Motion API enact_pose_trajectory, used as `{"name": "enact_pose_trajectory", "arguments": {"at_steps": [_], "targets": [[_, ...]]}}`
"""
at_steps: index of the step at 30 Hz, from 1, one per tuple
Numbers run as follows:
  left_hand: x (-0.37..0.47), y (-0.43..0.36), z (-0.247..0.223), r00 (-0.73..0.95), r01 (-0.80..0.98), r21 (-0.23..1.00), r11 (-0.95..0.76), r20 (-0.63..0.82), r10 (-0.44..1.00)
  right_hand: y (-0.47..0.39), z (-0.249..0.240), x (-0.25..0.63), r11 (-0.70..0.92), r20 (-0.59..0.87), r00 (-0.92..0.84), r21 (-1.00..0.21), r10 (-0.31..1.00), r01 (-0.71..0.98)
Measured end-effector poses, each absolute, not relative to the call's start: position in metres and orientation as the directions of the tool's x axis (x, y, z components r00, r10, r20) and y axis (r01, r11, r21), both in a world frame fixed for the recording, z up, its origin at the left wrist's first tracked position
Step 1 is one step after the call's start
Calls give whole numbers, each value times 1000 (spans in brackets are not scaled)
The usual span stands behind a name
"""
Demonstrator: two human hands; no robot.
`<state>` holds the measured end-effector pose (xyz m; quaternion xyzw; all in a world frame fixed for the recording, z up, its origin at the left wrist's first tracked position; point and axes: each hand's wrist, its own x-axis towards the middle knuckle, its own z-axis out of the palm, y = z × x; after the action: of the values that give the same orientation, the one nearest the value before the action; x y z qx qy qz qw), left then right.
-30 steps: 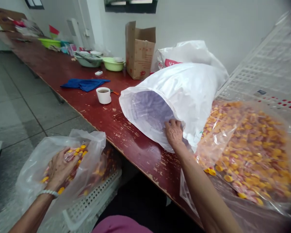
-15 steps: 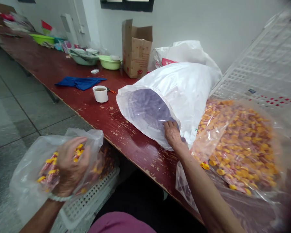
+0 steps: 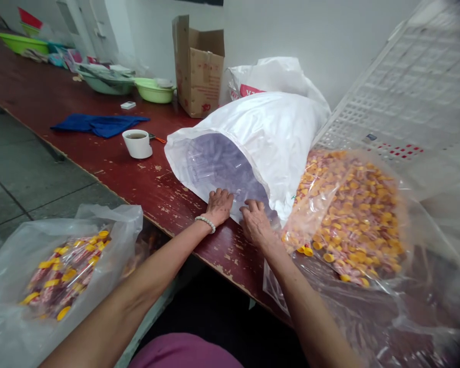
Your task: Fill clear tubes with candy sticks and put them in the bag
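Note:
A white sack point(image 3: 266, 122) lies on its side, its mouth toward me, with clear plastic tubes point(image 3: 214, 163) inside. My left hand point(image 3: 219, 205), a beaded bracelet on its wrist, rests at the lower lip of the mouth with fingers apart and slightly bent. Close beside it, my right hand point(image 3: 256, 223) is at the same lip, fingers curled inward; whatever they hold is hidden. At lower left, a clear bag point(image 3: 7, 255) holds filled tubes with yellow caps point(image 3: 69, 273). On the right, another clear bag holds many yellow-capped pieces point(image 3: 352, 220).
The worn red table point(image 3: 153, 189) carries a white cup of dark liquid point(image 3: 138, 148), a blue cloth point(image 3: 99, 124), a cardboard box point(image 3: 201, 76) and green basins point(image 3: 153, 92). A white plastic crate point(image 3: 391, 102) leans behind the right bag.
My left hand has left the lower-left bag and moved right to the sack's mouth. My right hand stays at the sack, shifted slightly along its lip. The view has turned slightly right.

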<state>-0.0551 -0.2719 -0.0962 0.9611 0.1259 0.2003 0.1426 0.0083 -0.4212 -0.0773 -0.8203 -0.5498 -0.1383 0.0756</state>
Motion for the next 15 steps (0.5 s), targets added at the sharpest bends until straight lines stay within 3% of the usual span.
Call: {"name": "enact_pose_trajectory", "arguments": {"at_steps": [3,6,10,15], "targets": [[-54,-267,-97,905,167,335,-927,322,279,-426,-76,7,-383,316,358,19,879,923],[-69,-264,-98,895,168,374,-912,330,301,-427,-82,2,-385,424,368,-48,828,922],[-100,-267,-104,845,204,488,-849,351,404,-421,-99,-13,-332,612,404,-234,680,914],[-127,-274,-109,808,181,655,-734,327,491,-408,-115,-36,-267,601,568,-518,563,812]]}}
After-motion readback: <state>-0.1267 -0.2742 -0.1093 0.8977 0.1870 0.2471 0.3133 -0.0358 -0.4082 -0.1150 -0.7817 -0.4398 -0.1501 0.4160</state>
